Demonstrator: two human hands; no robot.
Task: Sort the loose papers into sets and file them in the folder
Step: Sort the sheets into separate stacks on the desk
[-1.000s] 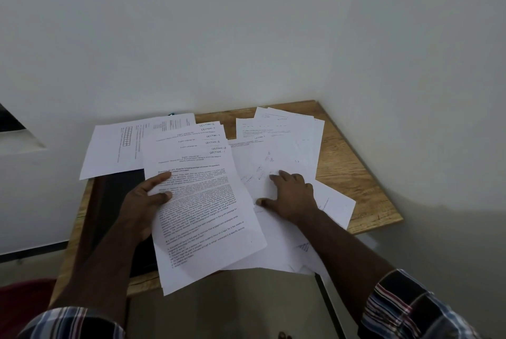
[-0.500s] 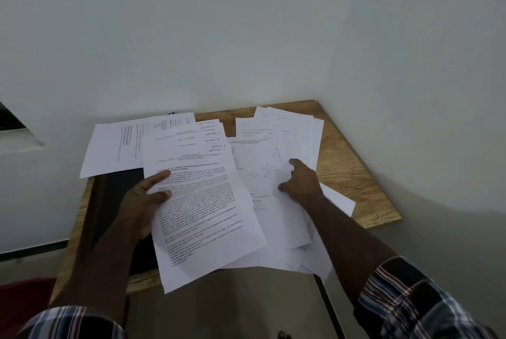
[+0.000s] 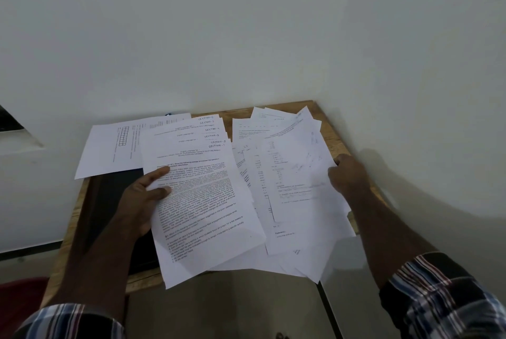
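A fanned set of printed pages (image 3: 202,196), with handwritten "SECTION" labels at the top right, lies across the middle of the small wooden table (image 3: 342,144). My left hand (image 3: 139,201) holds its left edge, thumb on top of the text. To the right lies a loose pile of sheets (image 3: 290,229) with diagrams. My right hand (image 3: 346,174) grips the right edge of one sheet (image 3: 301,174) and holds it lifted over the pile. A dark folder (image 3: 115,191) lies under my left hand, mostly covered.
A separate sheet with a grid (image 3: 115,147) hangs over the table's back left edge. White walls close in behind and to the right. The table's front edge is near me, and papers overhang it. Something red (image 3: 19,297) sits low at the left.
My right hand left the pile, moved right and back, and took hold of a sheet's right edge, lifting it. My left hand stayed on the labelled set.
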